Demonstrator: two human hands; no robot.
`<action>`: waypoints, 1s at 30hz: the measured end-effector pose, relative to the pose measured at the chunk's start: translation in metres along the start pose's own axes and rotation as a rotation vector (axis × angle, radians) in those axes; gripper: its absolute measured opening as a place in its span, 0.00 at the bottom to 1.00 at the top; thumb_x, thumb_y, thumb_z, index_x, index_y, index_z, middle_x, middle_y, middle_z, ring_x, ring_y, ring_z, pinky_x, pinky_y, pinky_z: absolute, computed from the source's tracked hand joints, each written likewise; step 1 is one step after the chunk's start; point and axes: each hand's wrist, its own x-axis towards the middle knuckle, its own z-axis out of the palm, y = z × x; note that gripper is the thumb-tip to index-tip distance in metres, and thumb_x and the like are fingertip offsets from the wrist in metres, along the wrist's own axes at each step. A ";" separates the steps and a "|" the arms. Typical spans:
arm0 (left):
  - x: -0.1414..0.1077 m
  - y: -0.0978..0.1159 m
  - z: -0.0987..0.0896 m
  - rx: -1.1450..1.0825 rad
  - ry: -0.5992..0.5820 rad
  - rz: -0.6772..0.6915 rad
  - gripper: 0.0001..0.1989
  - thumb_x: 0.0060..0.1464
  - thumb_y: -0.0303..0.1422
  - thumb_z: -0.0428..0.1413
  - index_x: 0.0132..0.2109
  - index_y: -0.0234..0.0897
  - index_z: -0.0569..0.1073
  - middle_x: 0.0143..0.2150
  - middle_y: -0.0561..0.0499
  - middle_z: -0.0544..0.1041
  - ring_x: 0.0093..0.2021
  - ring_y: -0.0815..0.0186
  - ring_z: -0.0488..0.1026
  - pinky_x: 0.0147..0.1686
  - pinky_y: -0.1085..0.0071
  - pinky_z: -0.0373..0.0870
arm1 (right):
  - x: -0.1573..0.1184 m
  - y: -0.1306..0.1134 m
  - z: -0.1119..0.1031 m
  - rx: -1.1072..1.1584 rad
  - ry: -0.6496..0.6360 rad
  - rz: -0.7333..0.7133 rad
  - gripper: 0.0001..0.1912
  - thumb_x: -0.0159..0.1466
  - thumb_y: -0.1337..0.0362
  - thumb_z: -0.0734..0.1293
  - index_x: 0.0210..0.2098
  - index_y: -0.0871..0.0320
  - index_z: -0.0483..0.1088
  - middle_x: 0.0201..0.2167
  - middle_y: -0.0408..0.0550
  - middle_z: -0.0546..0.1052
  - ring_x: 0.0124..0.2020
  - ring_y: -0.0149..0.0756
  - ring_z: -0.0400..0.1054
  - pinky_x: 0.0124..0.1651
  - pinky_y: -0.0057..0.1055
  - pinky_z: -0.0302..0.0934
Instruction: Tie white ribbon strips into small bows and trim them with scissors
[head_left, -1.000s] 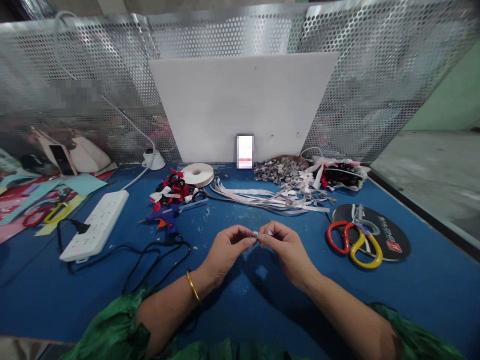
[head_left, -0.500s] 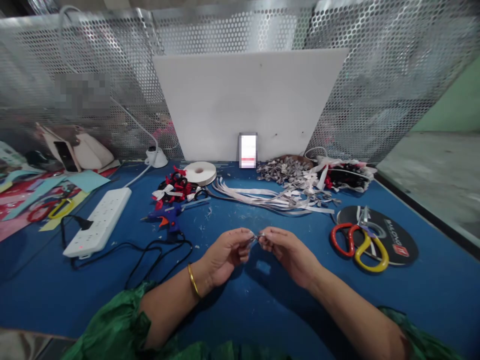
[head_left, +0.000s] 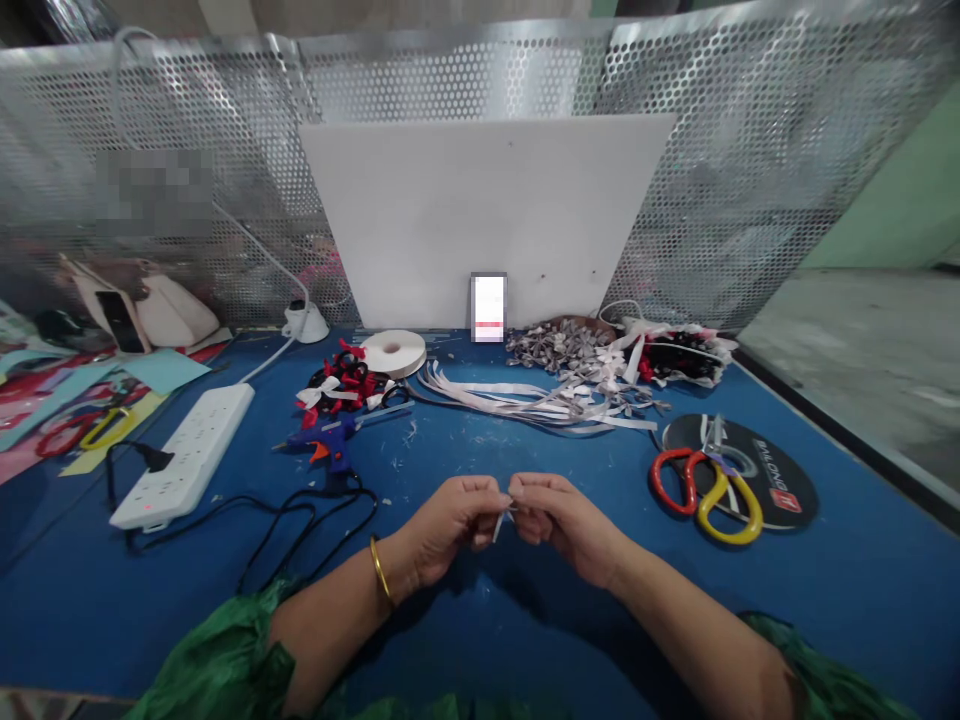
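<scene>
My left hand point(head_left: 459, 518) and my right hand point(head_left: 564, 518) meet fingertip to fingertip above the blue table, both closed in a pinch. Between them they grip a small ribbon piece point(head_left: 498, 526), whose pale end hangs below the fingertips; the fingers hide the rest. Beyond my hands lies a bundle of white and grey ribbon strips point(head_left: 517, 403). Behind its right part is a heap of small grey ribbon bows point(head_left: 566, 345). Scissors point(head_left: 726, 505) with one red and one yellow handle rest to the right of my right hand.
A blue glue gun point(head_left: 330, 440) lies on the left, its black cord point(head_left: 281, 535) looping towards my left forearm. Nearby are a power strip point(head_left: 191, 450), a white ribbon roll point(head_left: 392, 352) and red, black and white bows point(head_left: 341, 380). A phone point(head_left: 489, 308) leans on the white board point(head_left: 487, 200).
A pale ribbon end now hangs below my pinched fingertips, where it did not show before. The view has tilted slightly, and my hands remain together.
</scene>
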 end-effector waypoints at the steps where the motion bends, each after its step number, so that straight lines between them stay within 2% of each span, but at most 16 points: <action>1: 0.000 -0.001 0.000 0.011 0.017 0.021 0.15 0.47 0.33 0.60 0.23 0.36 0.60 0.17 0.59 0.56 0.18 0.76 0.52 0.21 0.75 0.48 | 0.000 0.000 0.000 -0.012 -0.017 -0.006 0.12 0.58 0.63 0.68 0.21 0.59 0.64 0.16 0.38 0.59 0.19 0.26 0.52 0.26 0.28 0.47; 5: 0.006 0.002 0.002 -0.027 0.046 0.048 0.15 0.46 0.34 0.61 0.22 0.35 0.61 0.17 0.57 0.60 0.19 0.75 0.55 0.21 0.76 0.50 | 0.000 -0.002 -0.002 -0.001 -0.039 -0.059 0.13 0.59 0.63 0.68 0.21 0.59 0.64 0.16 0.38 0.60 0.20 0.27 0.54 0.27 0.28 0.50; 9: 0.016 0.023 0.009 -0.037 0.035 0.062 0.16 0.47 0.37 0.62 0.24 0.34 0.64 0.20 0.56 0.63 0.20 0.76 0.56 0.22 0.76 0.50 | 0.002 -0.019 -0.003 0.020 -0.004 -0.129 0.15 0.60 0.59 0.69 0.22 0.60 0.65 0.18 0.39 0.61 0.21 0.27 0.54 0.27 0.28 0.49; 12: 0.024 0.041 0.017 -0.057 -0.037 0.113 0.17 0.48 0.40 0.62 0.25 0.33 0.65 0.20 0.56 0.62 0.20 0.77 0.53 0.21 0.76 0.47 | 0.007 -0.039 -0.005 0.025 -0.015 -0.204 0.15 0.60 0.59 0.69 0.22 0.60 0.64 0.17 0.38 0.59 0.20 0.26 0.51 0.26 0.28 0.47; 14: 0.030 0.045 0.021 -0.100 -0.089 0.133 0.18 0.47 0.41 0.62 0.25 0.33 0.64 0.20 0.58 0.59 0.20 0.77 0.51 0.21 0.76 0.45 | 0.011 -0.045 -0.008 0.027 0.003 -0.223 0.15 0.58 0.60 0.70 0.22 0.59 0.63 0.17 0.37 0.57 0.20 0.25 0.48 0.25 0.27 0.44; 17: 0.041 0.036 0.020 -0.096 -0.069 0.141 0.20 0.45 0.41 0.64 0.25 0.35 0.62 0.20 0.59 0.55 0.21 0.76 0.50 0.22 0.74 0.45 | 0.019 -0.037 -0.015 0.035 0.074 -0.210 0.17 0.56 0.60 0.71 0.21 0.59 0.60 0.17 0.35 0.52 0.20 0.24 0.43 0.24 0.26 0.39; 20: 0.052 0.018 0.012 0.064 -0.032 0.139 0.23 0.47 0.46 0.62 0.23 0.36 0.58 0.19 0.59 0.54 0.20 0.75 0.49 0.22 0.73 0.43 | 0.027 -0.015 -0.022 0.041 0.155 -0.142 0.19 0.55 0.59 0.71 0.20 0.58 0.57 0.18 0.34 0.49 0.20 0.24 0.40 0.24 0.26 0.37; 24: 0.065 0.005 0.006 0.254 0.064 0.278 0.24 0.49 0.48 0.59 0.23 0.37 0.56 0.19 0.59 0.53 0.21 0.75 0.48 0.23 0.72 0.43 | 0.036 0.005 -0.025 0.113 0.228 -0.133 0.19 0.55 0.58 0.70 0.20 0.57 0.56 0.17 0.34 0.48 0.20 0.25 0.39 0.24 0.27 0.38; 26: 0.068 0.004 0.007 0.244 0.076 0.290 0.24 0.49 0.47 0.59 0.23 0.37 0.56 0.20 0.60 0.52 0.22 0.75 0.47 0.23 0.73 0.43 | 0.037 0.006 -0.024 0.155 0.237 -0.140 0.19 0.55 0.57 0.70 0.20 0.57 0.57 0.17 0.33 0.47 0.20 0.25 0.39 0.24 0.27 0.39; 30: 0.068 0.004 0.012 0.022 0.071 0.166 0.21 0.47 0.45 0.61 0.26 0.36 0.59 0.22 0.60 0.53 0.22 0.75 0.48 0.23 0.74 0.44 | 0.036 0.005 -0.025 0.186 0.247 -0.128 0.20 0.55 0.56 0.71 0.20 0.58 0.58 0.17 0.33 0.47 0.20 0.25 0.38 0.23 0.27 0.38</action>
